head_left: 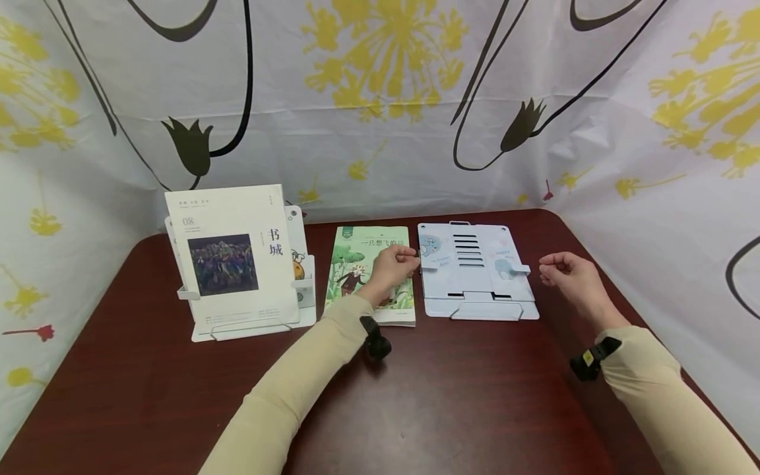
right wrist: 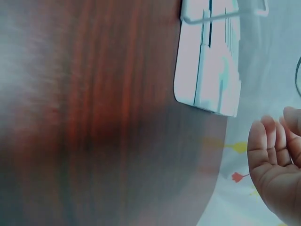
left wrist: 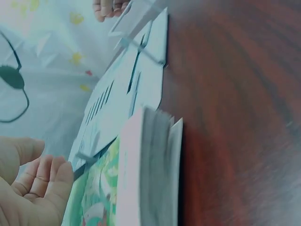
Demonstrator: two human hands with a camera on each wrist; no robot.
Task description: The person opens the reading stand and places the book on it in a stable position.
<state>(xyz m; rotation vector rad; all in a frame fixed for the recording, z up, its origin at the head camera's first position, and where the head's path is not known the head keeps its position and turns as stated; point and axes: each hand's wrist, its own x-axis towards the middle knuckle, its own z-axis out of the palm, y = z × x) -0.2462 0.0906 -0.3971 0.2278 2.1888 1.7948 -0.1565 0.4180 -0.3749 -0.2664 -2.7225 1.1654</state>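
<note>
A white book stand [head_left: 488,280] with slots, pale blue pictures and a wire bar at its front lies folded flat on the table. Beside its left side clip, my left hand [head_left: 392,270] hovers over a green picture book [head_left: 371,241], fingers loosely bent. In the left wrist view that hand [left wrist: 40,190] holds nothing, and the book's page edges [left wrist: 155,174] face the camera. My right hand [head_left: 572,280] is off the stand's right side, apart from the right clip [head_left: 521,269]. The right wrist view shows this hand [right wrist: 277,165] with relaxed fingers and nothing in it.
At the left, a white book [head_left: 237,307] with a dark picture leans on a second stand [head_left: 307,303], kept by side clips and a front wire. All stand on a dark red-brown table [head_left: 439,396]. A patterned cloth [head_left: 380,165] rises behind and at both sides.
</note>
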